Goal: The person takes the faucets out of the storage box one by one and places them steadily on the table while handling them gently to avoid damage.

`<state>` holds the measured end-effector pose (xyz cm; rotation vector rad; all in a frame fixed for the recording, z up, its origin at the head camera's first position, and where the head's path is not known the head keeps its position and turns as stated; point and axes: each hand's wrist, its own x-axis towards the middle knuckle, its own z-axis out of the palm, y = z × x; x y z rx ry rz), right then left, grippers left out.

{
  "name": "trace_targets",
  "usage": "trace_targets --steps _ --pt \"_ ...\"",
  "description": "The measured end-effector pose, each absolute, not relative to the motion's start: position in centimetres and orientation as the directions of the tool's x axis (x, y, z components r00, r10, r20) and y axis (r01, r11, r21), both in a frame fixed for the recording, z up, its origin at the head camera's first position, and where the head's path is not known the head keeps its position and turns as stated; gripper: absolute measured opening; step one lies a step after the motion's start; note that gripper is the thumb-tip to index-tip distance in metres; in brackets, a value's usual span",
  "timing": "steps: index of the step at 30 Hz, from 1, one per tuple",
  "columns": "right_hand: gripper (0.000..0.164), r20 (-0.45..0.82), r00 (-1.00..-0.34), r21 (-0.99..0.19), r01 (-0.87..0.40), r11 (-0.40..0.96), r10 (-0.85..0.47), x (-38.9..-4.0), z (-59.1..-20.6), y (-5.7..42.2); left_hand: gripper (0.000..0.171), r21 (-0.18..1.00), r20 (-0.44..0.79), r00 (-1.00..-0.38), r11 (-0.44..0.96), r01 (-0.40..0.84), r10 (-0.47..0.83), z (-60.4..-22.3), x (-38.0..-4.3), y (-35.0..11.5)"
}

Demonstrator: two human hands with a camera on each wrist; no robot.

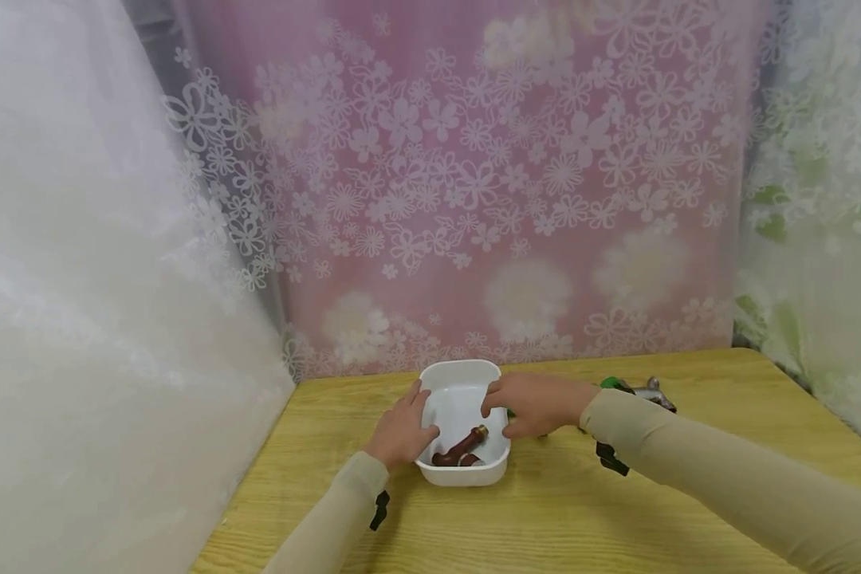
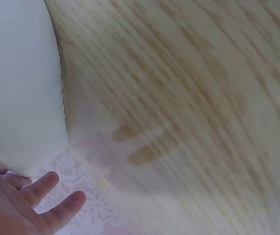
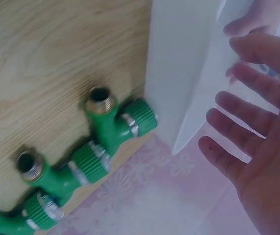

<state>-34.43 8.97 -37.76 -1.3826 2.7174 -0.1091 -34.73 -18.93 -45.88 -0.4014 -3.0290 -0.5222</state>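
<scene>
A white rectangular tub stands on the table, with a dark reddish-brown fitting with a brass-coloured end lying inside near its front. My left hand is at the tub's left rim, thumb toward the inside; its fingers are extended beside the white wall in the left wrist view. Over the right rim is my right hand, holding nothing, its fingers spread and slightly bent. Just outside the right wall, several green fittings with threaded metal ends lie in a row in the right wrist view.
Beyond my right forearm lie a green piece and a silvery metal piece, partly hidden by the sleeve. The wooden table ends at a pink flowered curtain. A pale sheet hangs along the left side.
</scene>
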Motion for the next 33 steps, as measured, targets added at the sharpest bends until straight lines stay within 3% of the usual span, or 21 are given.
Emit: trace_targets --steps 18,26,33 --pt "0.034 -0.197 -0.513 -0.164 -0.823 0.544 -0.836 -35.4 -37.6 2.5 0.068 0.28 0.106 -0.955 0.913 0.297 0.278 -46.3 -35.2 -19.2" --pt "0.043 -0.313 -0.487 -0.267 -0.779 0.568 -0.815 -35.9 -38.4 1.4 0.068 0.274 0.108 -0.956 0.916 0.294 0.274 -46.3 -35.3 -19.3" --pt "0.055 -0.408 -0.491 -0.246 -0.753 0.61 -0.77 -35.3 -38.3 1.0 0.068 0.275 0.102 -0.954 0.914 0.299 0.281 -45.9 -35.1 -19.2"
